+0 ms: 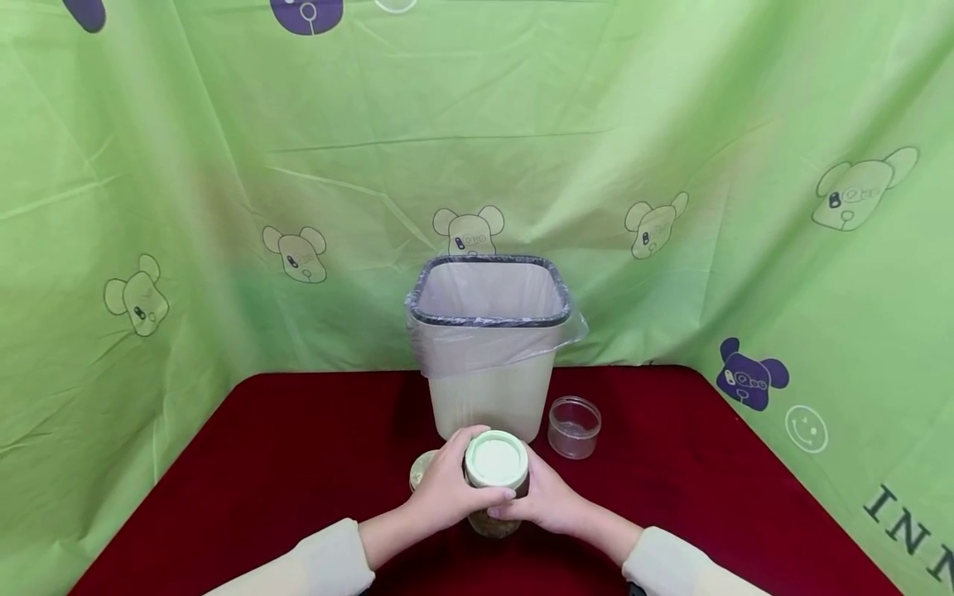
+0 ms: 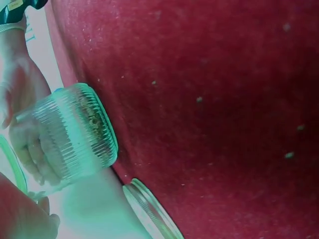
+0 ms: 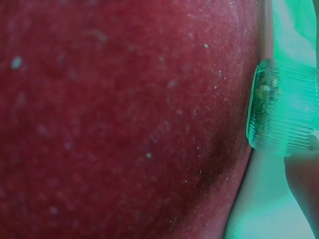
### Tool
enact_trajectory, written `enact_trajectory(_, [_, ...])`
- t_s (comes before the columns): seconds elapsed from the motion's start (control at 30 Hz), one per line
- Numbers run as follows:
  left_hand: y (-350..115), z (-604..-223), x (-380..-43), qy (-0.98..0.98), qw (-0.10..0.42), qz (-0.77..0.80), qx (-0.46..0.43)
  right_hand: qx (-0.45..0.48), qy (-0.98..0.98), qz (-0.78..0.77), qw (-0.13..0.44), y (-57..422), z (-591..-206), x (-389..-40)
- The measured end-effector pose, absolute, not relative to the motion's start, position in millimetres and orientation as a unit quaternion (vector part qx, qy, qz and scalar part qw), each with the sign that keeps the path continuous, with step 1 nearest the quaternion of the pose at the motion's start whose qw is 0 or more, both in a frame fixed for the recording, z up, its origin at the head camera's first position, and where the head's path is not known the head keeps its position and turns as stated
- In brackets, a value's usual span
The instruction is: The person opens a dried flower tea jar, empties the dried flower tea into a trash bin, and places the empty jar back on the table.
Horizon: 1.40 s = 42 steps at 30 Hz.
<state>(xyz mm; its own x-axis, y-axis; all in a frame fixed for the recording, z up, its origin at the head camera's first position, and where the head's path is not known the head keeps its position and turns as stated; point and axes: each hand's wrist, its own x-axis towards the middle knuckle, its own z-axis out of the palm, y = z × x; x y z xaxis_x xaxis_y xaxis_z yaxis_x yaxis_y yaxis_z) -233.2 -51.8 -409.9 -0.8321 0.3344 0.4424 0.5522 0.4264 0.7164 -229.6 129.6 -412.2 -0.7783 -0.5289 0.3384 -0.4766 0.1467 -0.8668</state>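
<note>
Upright in front of the bin is a clear ribbed jar (image 2: pixel 70 134) with a pale green lid (image 1: pixel 496 461) on top. Brownish crumbly bits lie at its bottom, seen through the ribbed wall (image 3: pixel 279 112). My left hand (image 1: pixel 450 488) grips the jar's top from the left, thumb across the front just below the lid. From the right, my right hand (image 1: pixel 550 497) holds the jar's body, its fingers showing through the clear wall in the left wrist view. A round lid (image 1: pixel 419 470) lies on the table by my left hand, which partly hides it.
A pale waste bin (image 1: pixel 484 389) lined with a clear bag stands behind the jar. To its right sits a small clear round tub (image 1: pixel 574 439). Small pale specks dot the red tablecloth (image 2: pixel 224 99). Green curtains (image 1: pixel 522 108) enclose the back and sides.
</note>
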Motion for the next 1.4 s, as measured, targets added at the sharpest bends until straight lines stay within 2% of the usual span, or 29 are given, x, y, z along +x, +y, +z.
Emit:
enact_trajectory(0.2, [-58,-396,-225,-0.81,0.095,-0.495,-0.3,-0.334,0.75,-0.57,0.04,126,-405,-225])
enact_trajectory(0.33, [-66,-380,-223,-0.797,0.044,-0.512,-0.317,-0.33,0.751,-0.57,0.049,126,-403,-227])
enact_trajectory(0.5, [-74,-378,-241,-0.758,-0.032,-0.538,-0.367,-0.32,0.756,-0.569,0.058,128,-403,-230])
enact_trajectory(0.63, [-75,-380,-250,-0.731,-0.06,-0.554,-0.395,-0.323,0.755,-0.567,0.06,129,-405,-231])
enact_trajectory(0.77, [-74,-381,-247,-0.747,-0.047,-0.544,-0.379,-0.328,0.753,-0.568,0.056,128,-407,-231])
enact_trajectory(1.2, [-64,-383,-224,-0.799,0.05,-0.508,-0.318,-0.326,0.753,-0.57,0.044,128,-407,-228])
enact_trajectory(1.4, [-56,-402,-226,-0.814,0.095,-0.507,-0.266,-0.331,0.753,-0.568,0.034,128,-406,-227])
